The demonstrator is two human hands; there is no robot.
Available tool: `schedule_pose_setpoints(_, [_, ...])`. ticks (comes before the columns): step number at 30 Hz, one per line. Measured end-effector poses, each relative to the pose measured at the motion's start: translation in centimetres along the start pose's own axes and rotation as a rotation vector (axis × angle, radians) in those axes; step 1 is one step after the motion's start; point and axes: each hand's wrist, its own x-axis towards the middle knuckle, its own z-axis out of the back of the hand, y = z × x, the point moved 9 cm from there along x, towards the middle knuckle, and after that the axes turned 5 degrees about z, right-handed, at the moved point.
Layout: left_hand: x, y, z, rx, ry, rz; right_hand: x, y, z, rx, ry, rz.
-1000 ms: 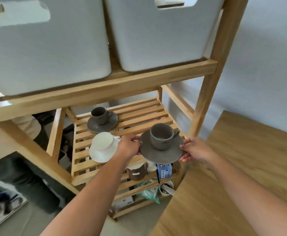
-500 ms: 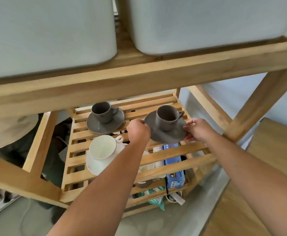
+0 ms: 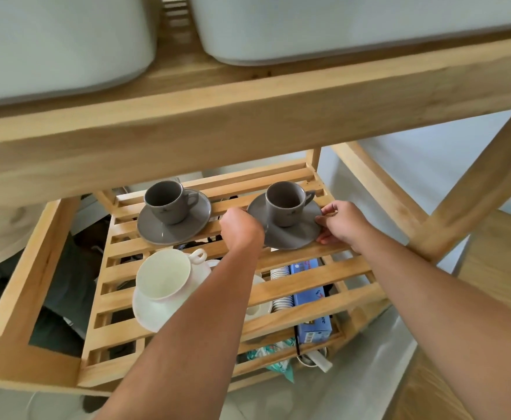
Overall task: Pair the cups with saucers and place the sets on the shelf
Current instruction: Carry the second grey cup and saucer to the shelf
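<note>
A grey cup point(image 3: 284, 203) stands on a grey saucer point(image 3: 293, 234) at the back right of the slatted wooden shelf point(image 3: 323, 277). My left hand point(image 3: 242, 230) grips the saucer's left rim and my right hand point(image 3: 343, 222) grips its right rim. The saucer sits low over the slats; I cannot tell whether it touches them. A second grey cup point(image 3: 166, 201) rests on its grey saucer point(image 3: 184, 228) at the back left. In front of that, a white cup point(image 3: 163, 275) sits tilted on a white saucer point(image 3: 148, 310), partly hidden by my left forearm.
A thick wooden beam point(image 3: 248, 125) of the upper shelf hangs just above, carrying two grey bins point(image 3: 60, 40). Below the slats lie a blue box point(image 3: 311, 301), stacked paper cups point(image 3: 281, 286) and other items. A slanted wooden post point(image 3: 475, 183) stands at the right, a wooden table point(image 3: 496, 268) beyond.
Both hands have carried the grey cup and saucer from the shelf's front edge back and down to the rear right. The view has dropped lower under the upper shelf.
</note>
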Motion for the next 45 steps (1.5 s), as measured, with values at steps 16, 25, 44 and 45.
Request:
schedule_pose_setpoints(16, [-5.3, 2.2, -3.2, 0.449, 0.077, -0.469, -3.9, 0.8, -1.5, -0.537, 0.002, 0.396])
schedule_pose_setpoints(25, [-2.1, 0.4, -3.0, 0.449, 0.056, -0.440, -1.4, 2.9, -3.6, -0.570, -0.062, 0.377])
schedule_pose_setpoints(44, [-3.9, -1.7, -0.9, 0.264, 0.037, -0.495, -2.3, 4.7, -3.3, -0.455, -0.133, 0.446])
schedule_pose_setpoints(45, [-5.2, -1.5, -0.2, 0.238, 0.031, -0.524, -3.2, 5.0, -3.3, -0.422, -0.147, 0.471])
